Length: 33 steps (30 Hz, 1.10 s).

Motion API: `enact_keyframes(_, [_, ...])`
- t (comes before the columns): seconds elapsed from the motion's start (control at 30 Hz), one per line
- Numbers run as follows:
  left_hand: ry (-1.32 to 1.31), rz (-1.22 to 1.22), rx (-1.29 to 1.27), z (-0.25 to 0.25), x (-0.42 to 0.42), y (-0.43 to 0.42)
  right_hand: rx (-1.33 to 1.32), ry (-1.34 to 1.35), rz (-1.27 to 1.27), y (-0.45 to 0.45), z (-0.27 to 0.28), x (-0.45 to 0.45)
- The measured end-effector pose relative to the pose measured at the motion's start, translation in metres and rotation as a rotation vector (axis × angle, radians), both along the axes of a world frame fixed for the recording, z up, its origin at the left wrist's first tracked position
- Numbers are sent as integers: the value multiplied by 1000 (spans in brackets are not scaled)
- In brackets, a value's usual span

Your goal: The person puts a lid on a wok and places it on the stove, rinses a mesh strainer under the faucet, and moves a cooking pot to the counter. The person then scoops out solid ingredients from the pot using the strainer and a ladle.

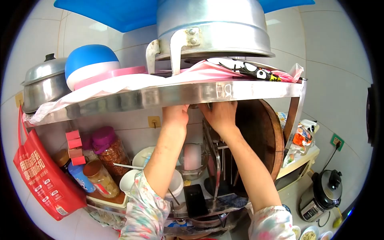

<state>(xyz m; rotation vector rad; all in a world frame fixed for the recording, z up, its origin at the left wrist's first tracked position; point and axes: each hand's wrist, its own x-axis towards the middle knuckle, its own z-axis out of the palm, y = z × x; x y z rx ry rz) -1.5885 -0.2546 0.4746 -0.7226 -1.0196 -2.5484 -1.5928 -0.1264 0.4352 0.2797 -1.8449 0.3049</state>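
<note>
fingers of the left hand (175,116) and right hand (221,117) were hidden behind the steel shelf edge (180,94); whether spread or pinching, i couldn't tell. leftmost hung a red bag (46,180); a phone (195,201) lay below the hands, and a round wooden board (260,132) stood beside the right hand.

Pale tiled walls (338,76), metal shelving (136,97) — shiny

Beneath the steel shelf (200,93), room opens between the forearms (168,150) — metal rack (218,172) and wood-rimmed round board (271,136) crowd the right.
</note>
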Motion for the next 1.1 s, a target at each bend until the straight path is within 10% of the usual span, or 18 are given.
enact_keyframes(0.23, [-86,4,-286,-18,-16,-37,75,505,259,-6,18,-57])
enact_keyframes(0.57, [-56,-221,-122,-24,-124,-26,-89,248,505,-10,5,-84])
enact_keyframes(0.7, [-48,-196,-87,-30,-115,-34,298,234,46,-31,10,-56])
enact_keyframes(1.1, [-99,-153,-92,-97,-55,-75,700,510,421,-121,11,99])
